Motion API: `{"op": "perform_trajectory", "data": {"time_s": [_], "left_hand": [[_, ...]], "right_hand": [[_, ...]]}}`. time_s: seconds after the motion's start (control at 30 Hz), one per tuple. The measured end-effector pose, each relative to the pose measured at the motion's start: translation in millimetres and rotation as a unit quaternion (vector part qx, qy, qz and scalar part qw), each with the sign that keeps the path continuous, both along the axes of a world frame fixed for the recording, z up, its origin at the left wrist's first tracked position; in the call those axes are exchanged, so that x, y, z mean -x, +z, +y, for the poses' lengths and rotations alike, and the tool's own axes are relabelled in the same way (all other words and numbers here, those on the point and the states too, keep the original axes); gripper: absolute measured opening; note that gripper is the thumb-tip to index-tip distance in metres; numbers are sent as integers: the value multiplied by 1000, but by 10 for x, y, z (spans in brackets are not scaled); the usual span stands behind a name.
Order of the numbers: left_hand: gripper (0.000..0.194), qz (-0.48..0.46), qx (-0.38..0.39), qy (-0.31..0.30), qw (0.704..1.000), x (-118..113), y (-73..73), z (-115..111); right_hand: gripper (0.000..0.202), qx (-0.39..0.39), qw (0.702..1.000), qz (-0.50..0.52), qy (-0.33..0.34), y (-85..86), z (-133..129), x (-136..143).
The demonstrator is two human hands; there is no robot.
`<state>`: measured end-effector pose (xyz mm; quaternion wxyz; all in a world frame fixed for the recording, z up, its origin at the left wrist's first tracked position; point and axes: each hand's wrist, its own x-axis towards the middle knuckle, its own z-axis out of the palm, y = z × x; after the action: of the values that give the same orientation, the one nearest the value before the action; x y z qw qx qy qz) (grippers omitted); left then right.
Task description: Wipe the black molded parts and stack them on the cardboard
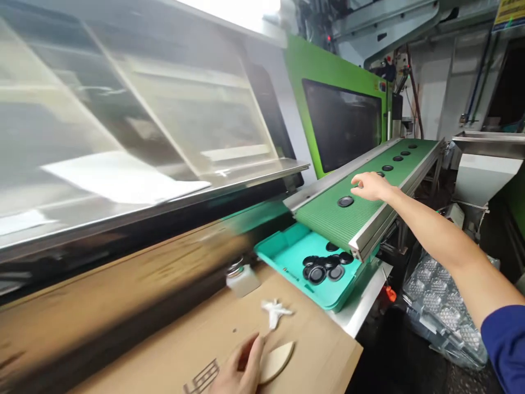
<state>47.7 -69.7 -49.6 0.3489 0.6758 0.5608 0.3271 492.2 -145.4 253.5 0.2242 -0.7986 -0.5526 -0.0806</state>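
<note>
My right hand [371, 186] hovers over the green conveyor belt [328, 219], its fingers apart and bent, with nothing visible in them. A round black part [345, 201] lies on the belt just in front of its fingertips. Another black part is partly covered by this hand, and several more black parts [388, 168] trail back along the belt. At the bottom, my left hand [240, 366] rests low over the cardboard [320, 355], thumb and fingers curled together. Beside its fingertips is a flat, beige rounded piece [279, 361]; whether they grip it, I cannot tell.
Below the belt's end stands a teal tray [283, 249] holding several black parts [318, 273]. A white crumpled scrap [275, 312] and a small whitish bottle [243, 280] are on the cardboard. Clear plastic packaging [443, 306] sits at right. A green machine [297, 71] borders the belt.
</note>
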Motion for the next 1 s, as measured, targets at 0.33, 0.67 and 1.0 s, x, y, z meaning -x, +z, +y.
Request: {"op": "perform_trajectory", "data": {"time_s": [0.33, 0.67, 1.0], "left_hand": [[75, -149, 40, -30, 988, 279, -153, 283], [64, -545, 200, -35, 814, 442, 127, 230], [55, -651, 312, -1, 692, 774, 296, 345]], "right_hand": [[57, 188, 969, -32, -157, -349, 992, 529], [71, 91, 928, -136, 335, -710, 809, 2665], [68, 94, 872, 53, 477, -2091, 1051, 3562]]}}
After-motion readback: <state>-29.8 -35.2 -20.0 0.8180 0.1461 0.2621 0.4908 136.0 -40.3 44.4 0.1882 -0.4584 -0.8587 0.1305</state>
